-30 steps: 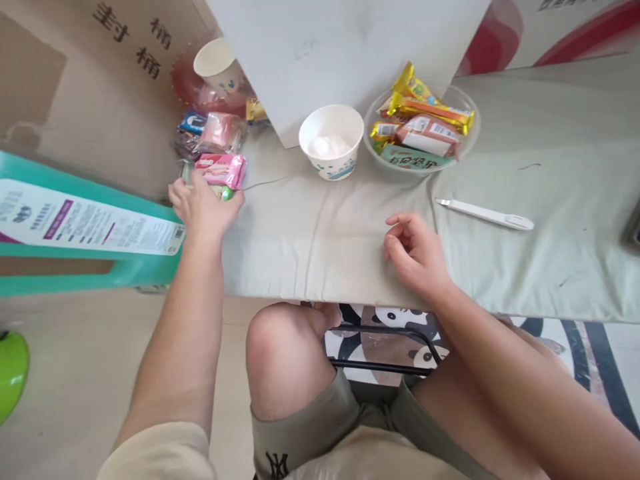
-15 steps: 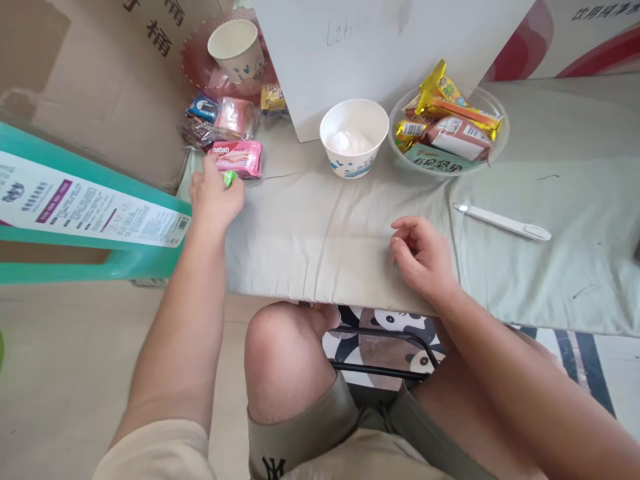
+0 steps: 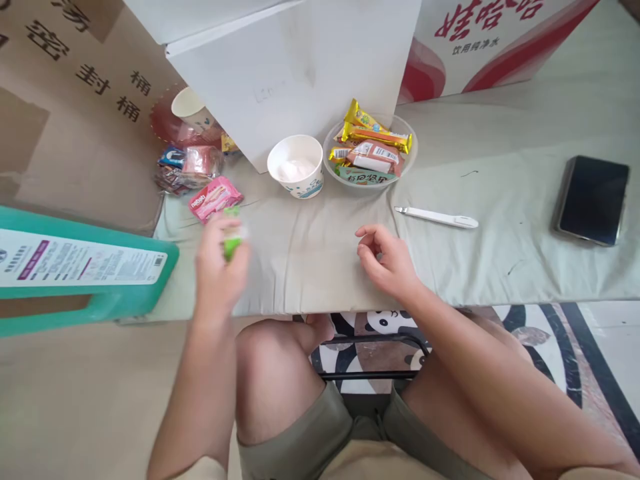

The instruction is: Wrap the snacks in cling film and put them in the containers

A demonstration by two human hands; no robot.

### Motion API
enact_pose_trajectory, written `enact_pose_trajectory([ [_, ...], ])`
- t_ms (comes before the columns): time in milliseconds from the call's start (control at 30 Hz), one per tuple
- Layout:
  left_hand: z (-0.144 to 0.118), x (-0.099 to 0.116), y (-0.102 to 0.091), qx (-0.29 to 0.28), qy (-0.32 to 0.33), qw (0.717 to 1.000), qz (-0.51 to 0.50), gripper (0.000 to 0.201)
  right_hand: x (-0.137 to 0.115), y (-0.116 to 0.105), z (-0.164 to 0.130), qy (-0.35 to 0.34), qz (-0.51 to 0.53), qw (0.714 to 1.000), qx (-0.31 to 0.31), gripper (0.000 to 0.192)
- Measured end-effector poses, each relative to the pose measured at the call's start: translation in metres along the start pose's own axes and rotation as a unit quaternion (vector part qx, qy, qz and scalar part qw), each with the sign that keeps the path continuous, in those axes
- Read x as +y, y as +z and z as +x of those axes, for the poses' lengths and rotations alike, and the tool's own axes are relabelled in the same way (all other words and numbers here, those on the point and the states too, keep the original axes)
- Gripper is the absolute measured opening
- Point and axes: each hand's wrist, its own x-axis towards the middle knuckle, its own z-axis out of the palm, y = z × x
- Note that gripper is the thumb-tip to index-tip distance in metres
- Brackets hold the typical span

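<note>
My left hand (image 3: pixel 220 270) is closed around a small green-and-white snack packet (image 3: pixel 233 243), held over the cloth and slightly blurred by motion. Just beyond it lies a pink wafer packet (image 3: pixel 216 198). Loosely curled, my right hand (image 3: pixel 386 260) rests on the cloth with nothing in it, a gap between thumb and forefinger. A white paper cup (image 3: pixel 296 167) stands upright past both hands. Beside that cup, a clear plastic bowl (image 3: pixel 411 160) holds several wrapped snacks (image 3: pixel 373 157). A white utility-knife-like tool (image 3: pixel 437 217) lies to the right of my right hand.
At the far left are several wrapped snacks (image 3: pixel 200 162), a second paper cup (image 3: pixel 190 110) and a reddish plate (image 3: pixel 163 113). A green jug (image 3: pixel 160 283) is at the left edge. White (image 3: pixel 300 73) and brown (image 3: pixel 65 153) boxes stand behind; a dark phone-like device (image 3: pixel 593 200) lies right.
My left hand has drawn the green packet back from beside the pink wafer packet, which has turned askew. The camera view has shifted right. My right hand stays on the cloth.
</note>
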Motion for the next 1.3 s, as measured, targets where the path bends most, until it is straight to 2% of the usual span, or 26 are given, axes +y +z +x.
enact_pose_trajectory([
  [133, 0.002, 0.027, 0.048, -0.073, 0.012, 0.995, 0.070, 0.037, 0.002, -0.006, 0.002, 0.010, 0.007, 1.000, 0.006, 0.019],
  [200, 0.006, 0.032, 0.061, -0.104, -0.008, 0.989, 0.106, 0.043, 0.002, -0.010, 0.006, 0.012, 0.011, 1.000, 0.013, 0.020],
  [267, 0.011, 0.038, 0.066, -0.101, -0.015, 0.987, 0.123, 0.047, 0.003, -0.015, 0.014, 0.008, 0.011, 0.999, 0.037, 0.021],
  [367, 0.022, 0.057, 0.071, -0.088, 0.024, 0.995, 0.044, 0.056, 0.005, -0.023, 0.032, 0.013, 0.017, 0.994, 0.104, 0.022],
  [500, 0.040, 0.093, 0.093, -0.140, 0.047, 0.982, -0.115, 0.065, 0.014, -0.028, 0.057, 0.034, 0.036, 0.983, 0.179, 0.034],
  [600, 0.051, 0.112, 0.111, -0.133, 0.063, 0.981, -0.124, 0.061, 0.022, -0.027, 0.068, 0.020, 0.007, 0.981, 0.194, 0.044],
  [700, 0.057, 0.119, 0.120, -0.120, 0.059, 0.984, -0.116, 0.052, 0.029, -0.025, 0.072, 0.015, -0.011, 0.980, 0.196, 0.046],
  [833, 0.059, 0.120, 0.124, -0.147, 0.049, 0.981, -0.113, 0.044, 0.034, -0.026, 0.076, 0.026, 0.000, 0.979, 0.201, 0.049],
  [933, 0.061, 0.117, 0.123, -0.155, 0.022, 0.977, -0.144, 0.052, 0.037, -0.029, 0.079, 0.020, 0.021, 0.981, 0.190, 0.050],
  [1033, 0.067, 0.105, 0.113, -0.078, -0.031, 0.989, -0.125, 0.055, 0.035, -0.033, 0.080, 0.033, 0.041, 0.982, 0.182, 0.053],
  [1133, 0.077, 0.087, 0.097, 0.021, -0.090, 0.995, -0.039, 0.047, 0.032, -0.036, 0.081, 0.049, 0.054, 0.981, 0.180, 0.050],
  [1200, 0.084, 0.076, 0.086, 0.037, -0.114, 0.993, 0.009, 0.045, 0.032, -0.038, 0.082, 0.057, 0.079, 0.977, 0.190, 0.047],
  [1300, 0.092, 0.066, 0.077, 0.022, -0.114, 0.992, 0.042, 0.041, 0.034, -0.039, 0.086, 0.074, 0.140, 0.966, 0.206, 0.043],
])
